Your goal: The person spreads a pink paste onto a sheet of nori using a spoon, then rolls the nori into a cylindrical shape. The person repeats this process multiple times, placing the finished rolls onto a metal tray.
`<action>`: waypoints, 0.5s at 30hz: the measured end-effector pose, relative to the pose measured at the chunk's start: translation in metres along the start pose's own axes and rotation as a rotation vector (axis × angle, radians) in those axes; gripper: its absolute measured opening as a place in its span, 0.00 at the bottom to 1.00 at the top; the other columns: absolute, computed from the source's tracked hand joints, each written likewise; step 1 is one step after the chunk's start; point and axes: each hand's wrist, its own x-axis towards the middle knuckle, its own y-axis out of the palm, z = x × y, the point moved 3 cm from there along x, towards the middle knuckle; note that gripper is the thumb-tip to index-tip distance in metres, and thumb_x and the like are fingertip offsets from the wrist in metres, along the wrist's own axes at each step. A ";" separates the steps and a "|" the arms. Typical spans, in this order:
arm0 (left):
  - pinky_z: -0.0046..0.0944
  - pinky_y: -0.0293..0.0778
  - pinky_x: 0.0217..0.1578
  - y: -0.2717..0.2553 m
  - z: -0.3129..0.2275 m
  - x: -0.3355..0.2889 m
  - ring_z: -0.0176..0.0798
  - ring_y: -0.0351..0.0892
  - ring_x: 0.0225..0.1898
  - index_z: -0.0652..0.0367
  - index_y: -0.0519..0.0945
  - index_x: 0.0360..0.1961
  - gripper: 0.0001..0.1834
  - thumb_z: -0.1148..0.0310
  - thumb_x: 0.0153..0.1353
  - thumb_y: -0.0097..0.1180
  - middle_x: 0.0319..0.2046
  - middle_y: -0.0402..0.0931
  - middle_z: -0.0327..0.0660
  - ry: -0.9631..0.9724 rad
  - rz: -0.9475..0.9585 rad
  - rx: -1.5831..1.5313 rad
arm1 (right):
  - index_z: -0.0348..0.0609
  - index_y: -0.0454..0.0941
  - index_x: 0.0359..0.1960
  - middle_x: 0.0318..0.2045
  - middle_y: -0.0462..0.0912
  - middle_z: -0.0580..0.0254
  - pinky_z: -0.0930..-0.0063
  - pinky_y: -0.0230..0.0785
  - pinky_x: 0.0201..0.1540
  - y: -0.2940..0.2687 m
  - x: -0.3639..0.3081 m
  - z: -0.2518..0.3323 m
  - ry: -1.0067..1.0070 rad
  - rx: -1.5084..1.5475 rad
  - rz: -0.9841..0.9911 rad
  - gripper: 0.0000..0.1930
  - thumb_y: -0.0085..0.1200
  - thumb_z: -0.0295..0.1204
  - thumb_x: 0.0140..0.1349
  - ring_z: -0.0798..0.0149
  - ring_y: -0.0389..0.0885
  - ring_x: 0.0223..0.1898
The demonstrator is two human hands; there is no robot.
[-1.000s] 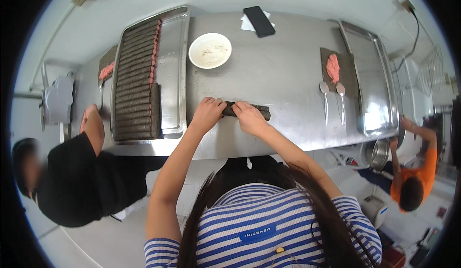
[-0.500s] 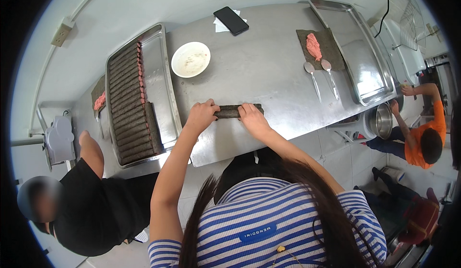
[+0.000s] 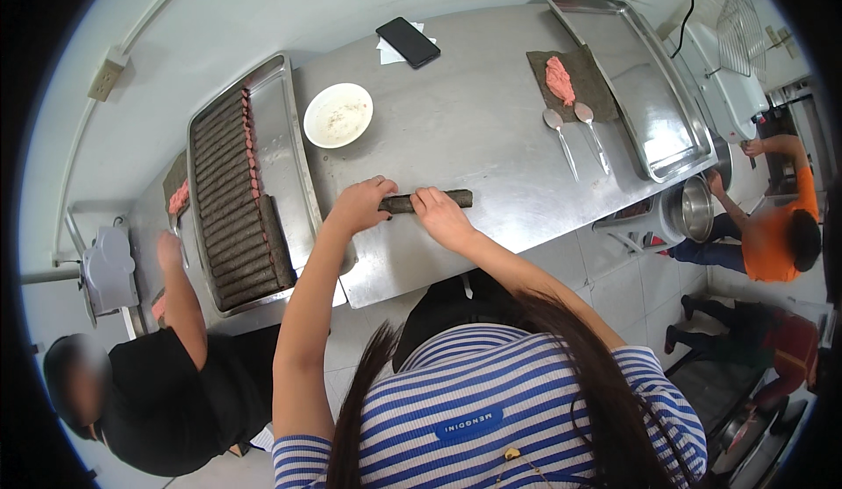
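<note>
Left hand [image 3: 358, 207]: placed palm down on the left end of the dark seaweed roll [image 3: 427, 200], fingers curled over it and pressing it against the steel table [image 3: 474, 129]. Right hand [image 3: 441, 215]: set on the middle of the same roll, fingers bent over the top, thumb on the near side; grip pressed around the roll, not spread.

Seaweed roll: lying flat and lengthwise, left to right, close to the near edge of the table, right end bare and protruding past the right hand.

Left of the hands: long steel tray [image 3: 289, 151] running near to far, loaded along its left side with a stack of finished dark rolls [image 3: 230, 199], pink filling visible at their far ends. Far of the left hand: round white bowl [image 3: 338, 114], standing well apart from the roll. Far edge of the table: black phone [image 3: 408, 42] resting on white paper [image 3: 387, 48].

Far right: seaweed sheet [image 3: 579, 81] laid flat, strip of pink paste [image 3: 559, 80] on it; two spoons [image 3: 574, 134] just near of the sheet, bowls toward the sheet. Right of these: empty-looking steel tray [image 3: 645, 94].

Far left: person in black [image 3: 167, 401], one hand [image 3: 168, 250] raised at the table's left end. Right: person in orange [image 3: 776, 235] at a steel pot [image 3: 695, 208].
</note>
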 end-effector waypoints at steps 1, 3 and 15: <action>0.46 0.74 0.41 0.000 -0.006 -0.004 0.47 0.78 0.40 0.52 0.75 0.44 0.23 0.70 0.44 0.67 0.36 0.78 0.39 0.049 -0.056 0.052 | 0.31 0.75 0.45 0.39 0.73 0.58 0.73 0.67 0.50 0.001 0.000 0.000 0.002 -0.011 -0.011 0.18 0.50 0.26 0.51 0.61 0.71 0.44; 0.45 0.74 0.42 0.009 -0.007 -0.008 0.48 0.78 0.40 0.53 0.75 0.42 0.21 0.69 0.45 0.66 0.36 0.78 0.40 0.036 -0.086 0.141 | 0.31 0.75 0.44 0.39 0.73 0.58 0.73 0.67 0.51 0.003 -0.001 0.000 0.003 -0.030 -0.033 0.18 0.50 0.26 0.51 0.61 0.71 0.44; 0.45 0.74 0.40 0.012 0.000 -0.001 0.46 0.79 0.37 0.53 0.78 0.36 0.12 0.70 0.48 0.63 0.32 0.78 0.39 0.009 -0.040 0.165 | 0.32 0.74 0.42 0.39 0.72 0.54 0.70 0.67 0.53 -0.012 -0.039 -0.036 0.144 -0.023 0.038 0.16 0.50 0.24 0.50 0.56 0.71 0.47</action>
